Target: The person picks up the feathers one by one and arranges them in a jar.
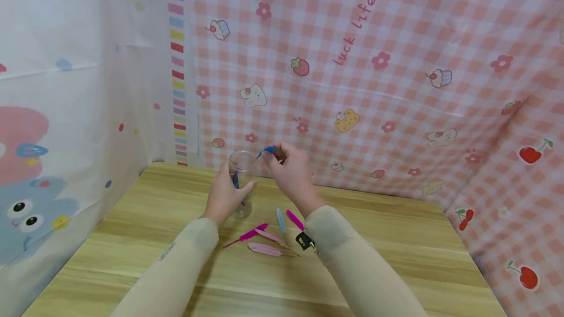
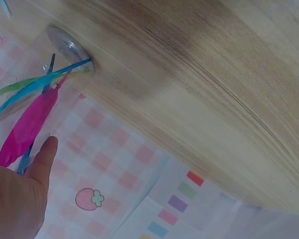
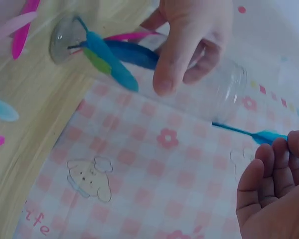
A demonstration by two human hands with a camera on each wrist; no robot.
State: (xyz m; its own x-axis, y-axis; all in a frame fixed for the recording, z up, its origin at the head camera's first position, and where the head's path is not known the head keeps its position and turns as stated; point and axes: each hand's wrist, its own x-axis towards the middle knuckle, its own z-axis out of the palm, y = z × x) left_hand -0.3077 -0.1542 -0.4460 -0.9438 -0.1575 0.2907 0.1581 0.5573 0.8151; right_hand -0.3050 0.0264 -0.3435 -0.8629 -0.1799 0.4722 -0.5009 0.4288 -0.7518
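Note:
A tall clear jar [image 1: 243, 163] stands upright near the back of the table, and my left hand [image 1: 223, 193] grips its side, with the thumb across the front. Inside the jar are several feathers: a magenta one [image 2: 32, 122], blue ones and a green one [image 3: 96, 62]. My right hand [image 1: 292, 170] pinches a bright blue feather [image 3: 264, 136] between thumb and finger, just right of the jar's mouth. Its bare quill points toward the rim, and in the right wrist view the tip is right at the rim.
On the wooden table [image 1: 246, 287] in front of the jar lie loose feathers: magenta [image 1: 254, 232], pale pink [image 1: 264, 249] and light blue [image 1: 281, 220]. A black tag [image 1: 304, 240] hangs by the right cuff. A pink checked cloth [image 1: 352, 87] rises behind the table.

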